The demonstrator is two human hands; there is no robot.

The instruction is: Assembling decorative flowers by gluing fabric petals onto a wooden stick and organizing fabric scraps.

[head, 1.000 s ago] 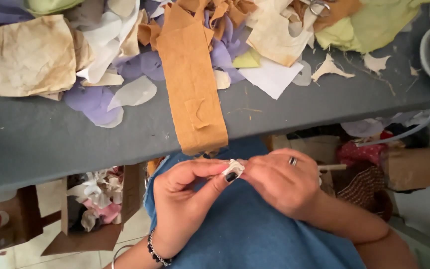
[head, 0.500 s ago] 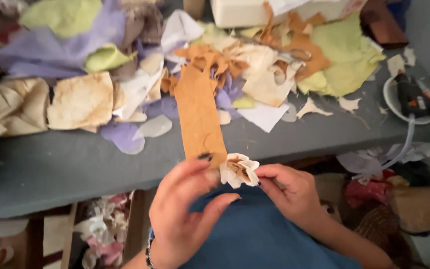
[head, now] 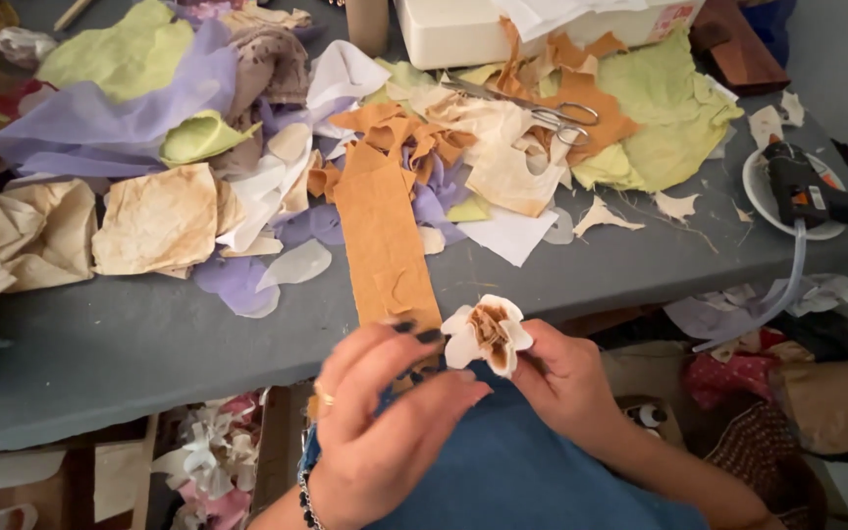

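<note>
A small paper flower (head: 488, 333), cream petals with a brown centre, is pinched in my right hand (head: 567, 379) just off the near edge of the grey table (head: 130, 344). My left hand (head: 385, 422) sits beside it, dark-nailed fingertips close to or touching the petals, a ring and a bead bracelet on it. Both hands hover over my blue lap. A long orange paper strip (head: 382, 236) lies on the table right behind the flower.
Crumpled paper pieces in cream, lilac, green and orange cover the table's far half. Scissors (head: 542, 108) lie among them. A black glue gun (head: 807, 191) rests on a white dish at the right edge. A white box (head: 463, 29) stands at the back.
The view has tilted up toward the table. The flower has been turned so that its open petals and brown centre face up, and my left fingers have loosened from it.
</note>
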